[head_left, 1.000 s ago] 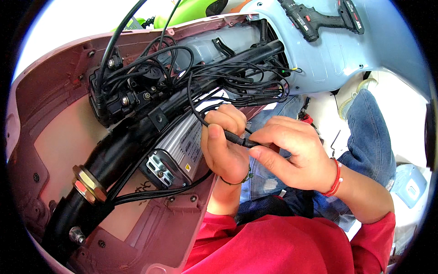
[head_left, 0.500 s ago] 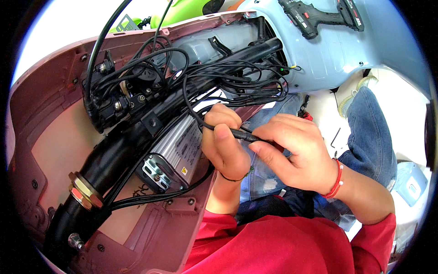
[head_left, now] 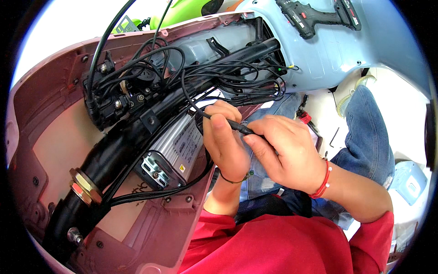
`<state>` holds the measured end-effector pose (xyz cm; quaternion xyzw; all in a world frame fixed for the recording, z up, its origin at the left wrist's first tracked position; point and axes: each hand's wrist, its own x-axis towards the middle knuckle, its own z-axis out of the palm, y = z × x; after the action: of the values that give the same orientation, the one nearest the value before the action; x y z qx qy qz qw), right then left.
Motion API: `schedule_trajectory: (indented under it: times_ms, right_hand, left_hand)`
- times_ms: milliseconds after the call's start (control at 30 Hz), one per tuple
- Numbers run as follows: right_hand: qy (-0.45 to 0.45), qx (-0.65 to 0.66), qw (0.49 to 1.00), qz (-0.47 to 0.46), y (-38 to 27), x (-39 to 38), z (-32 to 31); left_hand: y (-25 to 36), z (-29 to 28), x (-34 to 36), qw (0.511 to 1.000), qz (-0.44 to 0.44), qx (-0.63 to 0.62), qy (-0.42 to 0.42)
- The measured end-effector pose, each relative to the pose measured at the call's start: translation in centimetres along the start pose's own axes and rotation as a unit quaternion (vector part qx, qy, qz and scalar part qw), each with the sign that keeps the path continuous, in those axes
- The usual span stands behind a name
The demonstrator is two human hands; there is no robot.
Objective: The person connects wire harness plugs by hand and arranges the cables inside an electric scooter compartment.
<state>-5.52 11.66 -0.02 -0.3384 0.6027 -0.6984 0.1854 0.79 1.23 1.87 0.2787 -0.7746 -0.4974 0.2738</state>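
A black cable connector (head_left: 240, 128) runs between my two hands. My left hand (head_left: 224, 139) is closed round its left part, thumb on top, with the black cable leading up from it to the bundle. The fingers and thumb of my right hand (head_left: 285, 153) pinch the connector's other end, whose tip they hide. Just left of my hands lies a silver finned controller box (head_left: 180, 148) with a metal bracket on its end. Above them a tangle of black cables (head_left: 237, 77) hangs over a thick black tube (head_left: 118, 146).
A dusky pink body shell (head_left: 175, 228) surrounds the tube at left. On the pale blue panel (head_left: 315, 59) at top right lies a black cordless driver (head_left: 315, 18). A hex key (head_left: 335, 137) and a light blue part (head_left: 409, 182) are on the floor at right.
Both hands have shifted slightly left, keeping the connector between them. My right hand has tilted a little. The whole view has moved slightly.
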Motion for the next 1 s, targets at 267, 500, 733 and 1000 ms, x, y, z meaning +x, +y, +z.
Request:
schedule_trajectory:
  times_ms: [267, 500, 733, 1000]
  right_hand:
    - [-0.012, -0.013, 1.000, 0.005, 0.5, 0.7, -0.6]
    - [-0.026, 0.055, 0.998, 0.036, 0.6, 0.6, -0.5]
    - [0.029, 0.063, 0.995, 0.072, 0.3, 0.1, 0.9]
    - [0.077, 0.028, 0.996, 0.033, 0.1, 0.0, 2.0]
  left_hand:
    - [0.3, -1.0, 0.4, 0.998, -0.028, -0.025, -0.055]
    - [0.4, -0.7, 0.6, 0.998, -0.032, 0.026, -0.048]
    - [0.1, -0.1, 0.7, 0.996, -0.057, 0.054, -0.029]
    - [0.3, 0.2, 0.9, 0.998, -0.034, 0.027, -0.035]
